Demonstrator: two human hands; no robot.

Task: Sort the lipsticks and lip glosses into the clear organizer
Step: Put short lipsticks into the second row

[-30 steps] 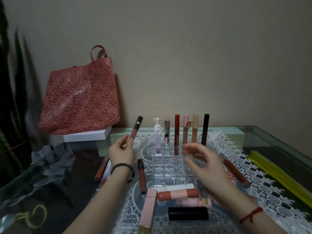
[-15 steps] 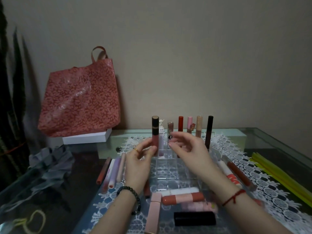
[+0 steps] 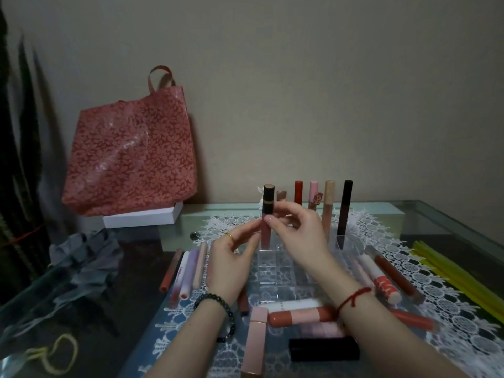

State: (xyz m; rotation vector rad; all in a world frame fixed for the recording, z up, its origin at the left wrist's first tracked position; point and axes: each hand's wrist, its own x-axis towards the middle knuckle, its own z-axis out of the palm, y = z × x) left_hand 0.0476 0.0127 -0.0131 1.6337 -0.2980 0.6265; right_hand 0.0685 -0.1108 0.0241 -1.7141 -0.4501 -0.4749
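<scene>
1. Beige wall behind; glass tabletop carries a white lace mat. A red patterned bag sits on a white box at the rear left.
2. The clear organizer stands on the mat, centre. Its back row holds a red tube, a pink tube, a beige tube and a dark tube, all upright.
3. The lip gloss, black cap over a pink body, stands upright at the organizer's rear left corner. Whether its base is seated in a cell cannot be told.
4. The left hand has its grip closed on the lip gloss from the left, pinching the pink body.
5. The right hand has its grip closed on the same lip gloss from the right, fingertips just below the cap.
6. Loose tubes lie flat left of the organizer, right of it and in front of it. A black lipstick lies nearest the viewer.
7. Yellow strips lie at the right edge.
</scene>
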